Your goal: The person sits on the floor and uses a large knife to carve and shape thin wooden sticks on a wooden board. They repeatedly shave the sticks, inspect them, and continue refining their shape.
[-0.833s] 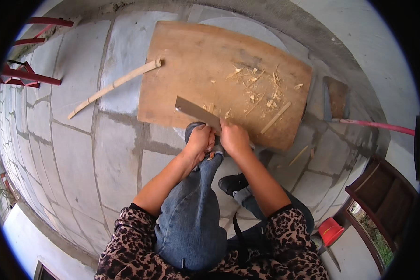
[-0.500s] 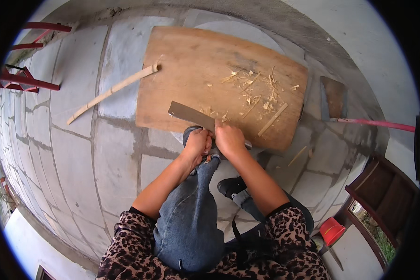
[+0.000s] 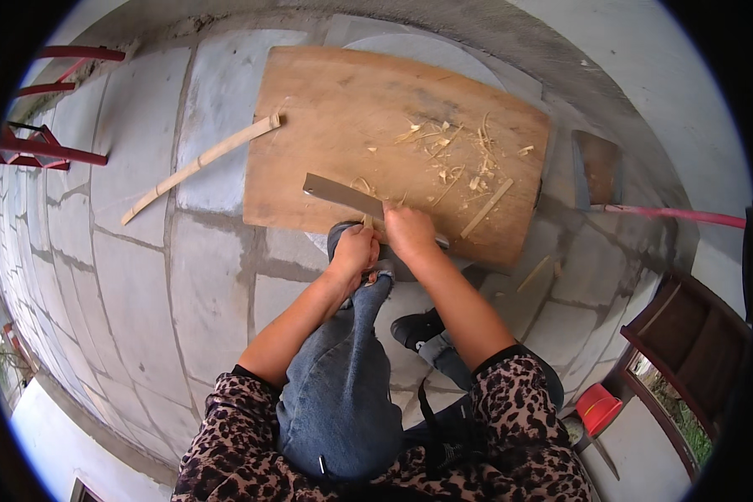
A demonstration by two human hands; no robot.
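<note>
My right hand (image 3: 409, 232) is closed round the handle of a broad-bladed cleaver (image 3: 341, 195). The blade points left, over the near edge of a wooden board (image 3: 326, 100). Just below the blade, my left hand (image 3: 356, 253) is closed on a thin bamboo strip (image 3: 368, 221), whose pale tip shows above the fingers; its lower part is hidden by the hand. That hand sits over my shoe, in front of my raised knee. A curled shaving (image 3: 361, 184) lies beside the blade on the board.
A long bamboo piece (image 3: 201, 164) leans from the board's left edge onto the stone paving (image 3: 134, 309). Shavings (image 3: 477, 171) and a flat strip (image 3: 487, 209) lie on the board's right side. A pink-handled shovel (image 3: 598, 171) and red container (image 3: 598, 407) are at right.
My right hand and the cleaver have shifted slightly up and away from my left hand. The bamboo strip's tip and a curled shaving now show by the blade.
</note>
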